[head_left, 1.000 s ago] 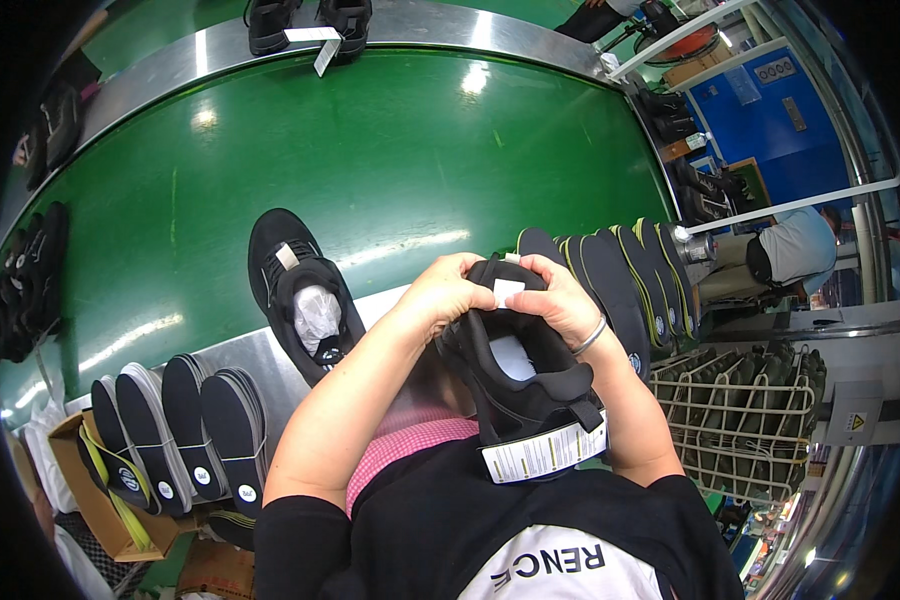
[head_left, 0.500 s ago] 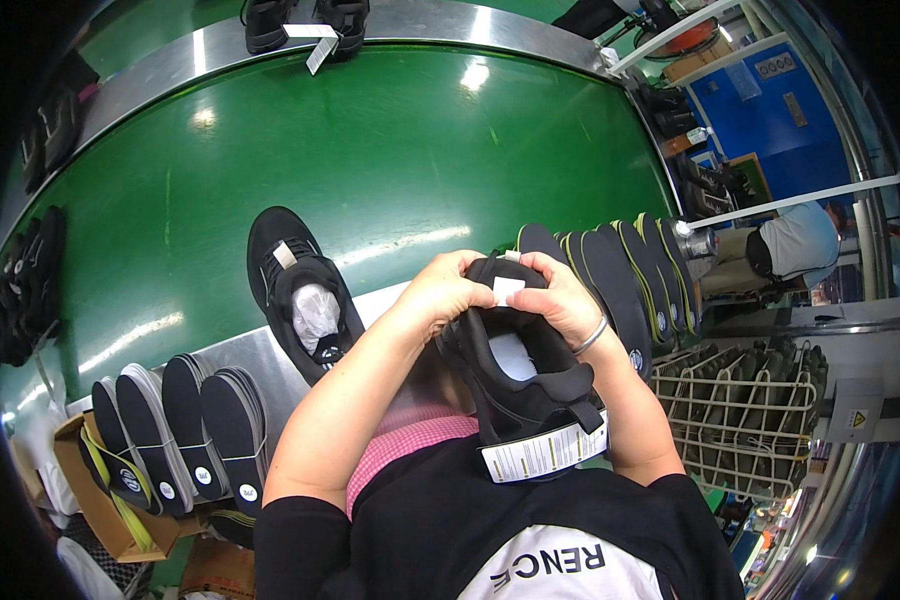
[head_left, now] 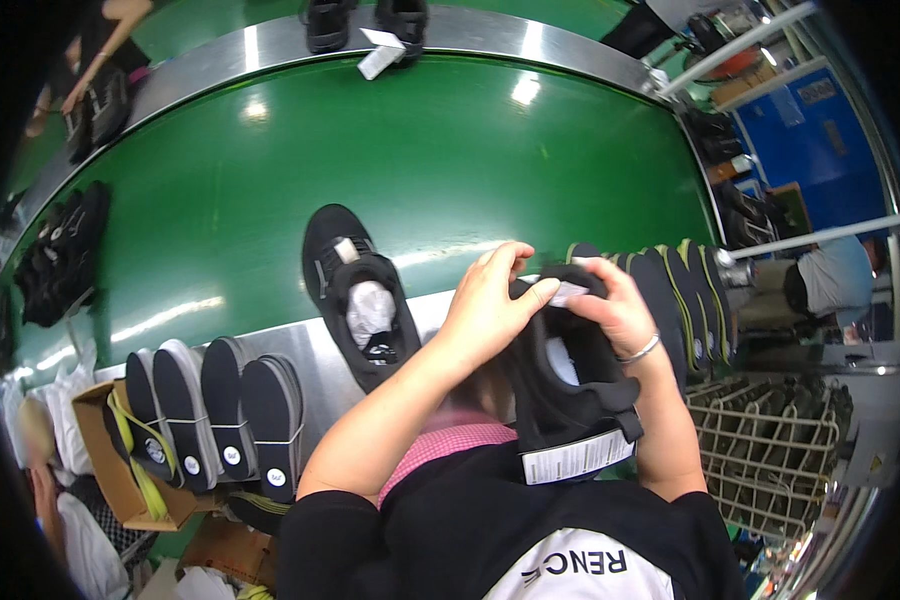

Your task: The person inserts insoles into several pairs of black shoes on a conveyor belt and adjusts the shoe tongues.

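A black shoe (head_left: 568, 385) is held in front of my body, its collar facing up. My right hand (head_left: 613, 312), with a ring-like bracelet at the wrist, pinches the shoe's tongue between thumb and fingers. By the tongue's other side, my left hand (head_left: 498, 308) has its fingers apart, with the thumb tip at the tongue's edge. A pale label or paper shows at the tongue, partly covered by the fingers. From the heel hangs a white printed tag (head_left: 578, 458). To the left, a second black shoe (head_left: 336, 246) stuffed with white crumpled paper (head_left: 370, 310) rests at the green surface's near edge.
Bundled black insoles (head_left: 270, 420) stand at the left beside a cardboard box (head_left: 98, 455). More insoles (head_left: 660, 295) line up at the right, above a wire basket (head_left: 760, 450). Dark shoes (head_left: 65, 255) sit far left across the green surface (head_left: 390, 140). Other people are nearby.
My left fingers have come off the tongue and spread; my right hand keeps its pinch. The view has shifted, so the surroundings sit further right. Another person's arm appears at the upper left.
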Available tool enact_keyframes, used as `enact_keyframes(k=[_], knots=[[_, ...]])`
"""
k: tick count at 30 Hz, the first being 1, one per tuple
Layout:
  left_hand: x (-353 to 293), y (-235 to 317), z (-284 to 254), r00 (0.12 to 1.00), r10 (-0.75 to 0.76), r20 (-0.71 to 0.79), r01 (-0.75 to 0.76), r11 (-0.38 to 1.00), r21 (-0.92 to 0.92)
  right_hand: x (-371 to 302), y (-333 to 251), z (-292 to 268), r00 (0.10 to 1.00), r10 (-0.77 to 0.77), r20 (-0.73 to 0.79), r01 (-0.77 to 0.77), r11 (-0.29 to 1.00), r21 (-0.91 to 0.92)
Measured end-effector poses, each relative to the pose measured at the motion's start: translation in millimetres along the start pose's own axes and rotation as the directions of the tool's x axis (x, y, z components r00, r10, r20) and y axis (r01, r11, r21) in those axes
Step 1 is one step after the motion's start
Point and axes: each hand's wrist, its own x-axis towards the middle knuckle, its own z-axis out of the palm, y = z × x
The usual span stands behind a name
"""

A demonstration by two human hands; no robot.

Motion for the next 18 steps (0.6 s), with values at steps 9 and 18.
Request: enact_keyframes(k=[9,18], knots=[[-50,-43,-122,0.944,0.229,-0.238,-0.030,0.778,0.627,23,45,7,0.971,-0.183,0.153,0.234,0.862,-0.450],[-43,-73,-99,0.935,-0.202,-0.293,0.188,0.979,-0.076,24,-26,75,0.789,-0.240,0.565,0.537,0.716,-0.445]])
